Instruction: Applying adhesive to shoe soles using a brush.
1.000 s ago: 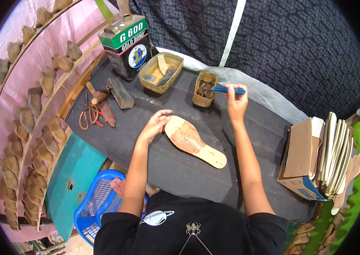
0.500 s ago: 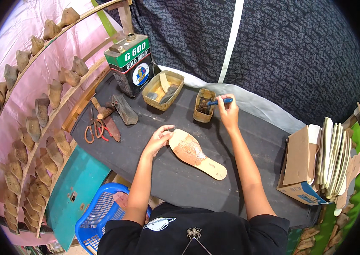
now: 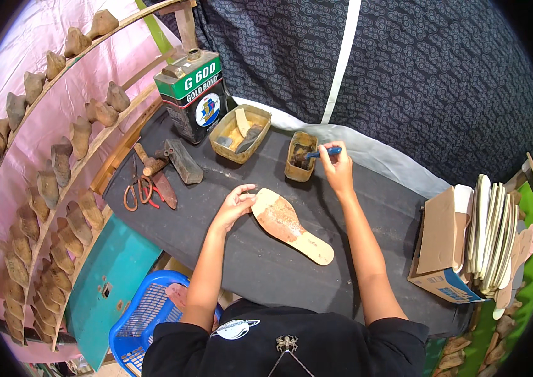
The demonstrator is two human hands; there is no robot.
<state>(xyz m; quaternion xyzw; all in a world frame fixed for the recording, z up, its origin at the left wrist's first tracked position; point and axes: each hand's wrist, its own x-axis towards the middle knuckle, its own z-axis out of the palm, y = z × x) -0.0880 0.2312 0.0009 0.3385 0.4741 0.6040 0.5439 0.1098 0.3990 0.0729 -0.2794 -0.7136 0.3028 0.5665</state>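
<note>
My left hand [image 3: 236, 206] grips the rounded toe end of a pale insole [image 3: 284, 224] over the dark table. A brownish wet-looking patch covers the insole's middle and part of its toe end; the heel end is bare. In my right hand [image 3: 337, 169] is a brush with a blue handle [image 3: 333, 151]. Its bristle end dips into a small tan tub [image 3: 301, 172] with dark, crusted residue inside. The bristles themselves are hard to make out there.
A larger tub [image 3: 232, 154] with scraps and a green-black metal can [image 3: 194, 94] stand at the back. Scissors [image 3: 131, 191], a hammer [image 3: 148, 162] and a dark block [image 3: 184, 163] lie left. A carton [image 3: 436, 232] beside stacked insoles [image 3: 493, 232] is right. Wooden lasts [image 3: 62, 163] line racks.
The brush stays in the small tub, its handle and my right hand shifted very slightly. The insole has tilted or moved a touch in my left hand.
</note>
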